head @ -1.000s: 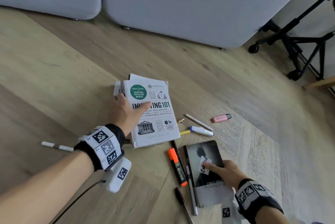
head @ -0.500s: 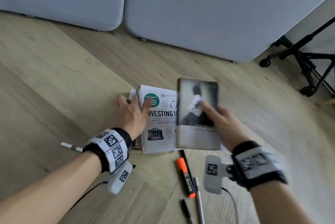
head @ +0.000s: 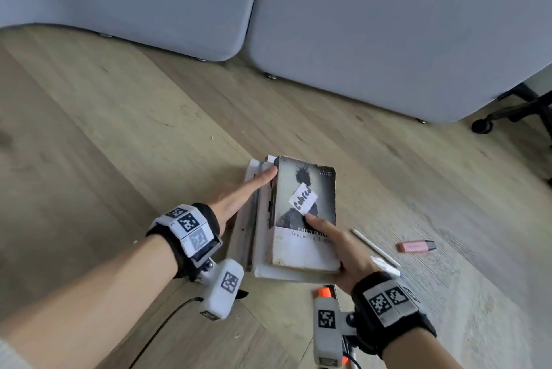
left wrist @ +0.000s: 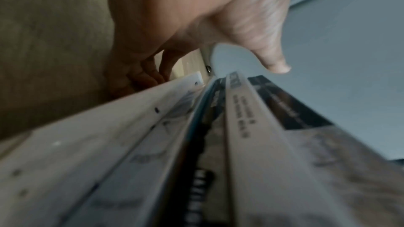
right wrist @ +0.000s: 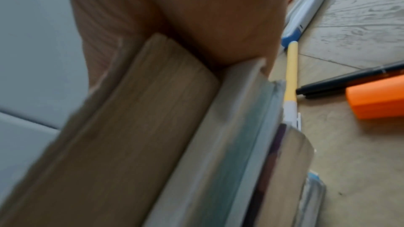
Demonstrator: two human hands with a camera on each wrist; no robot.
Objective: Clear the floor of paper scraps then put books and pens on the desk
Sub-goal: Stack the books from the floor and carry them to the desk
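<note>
Currently my right hand (head: pixel 343 252) grips the near right corner of the dark paperback (head: pixel 304 213), thumb on its cover, atop the book stack (head: pixel 257 237) on the floor (head: pixel 119 144). My left hand (head: pixel 239 198) lies against the stack's left edge, fingers apparently straight. Pens (head: pixel 375 246) lie right.

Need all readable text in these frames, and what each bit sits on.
"EMILY BRON", cut off by the thumb: top book cover, lower white band.
"Wuthering Heigh", partly covered: line below.
White sticker handwriting: unclear.
Cover's top-right small print: too small.
Book spines, left wrist view: blurred.
Wrist bands: square code markers only.
</note>
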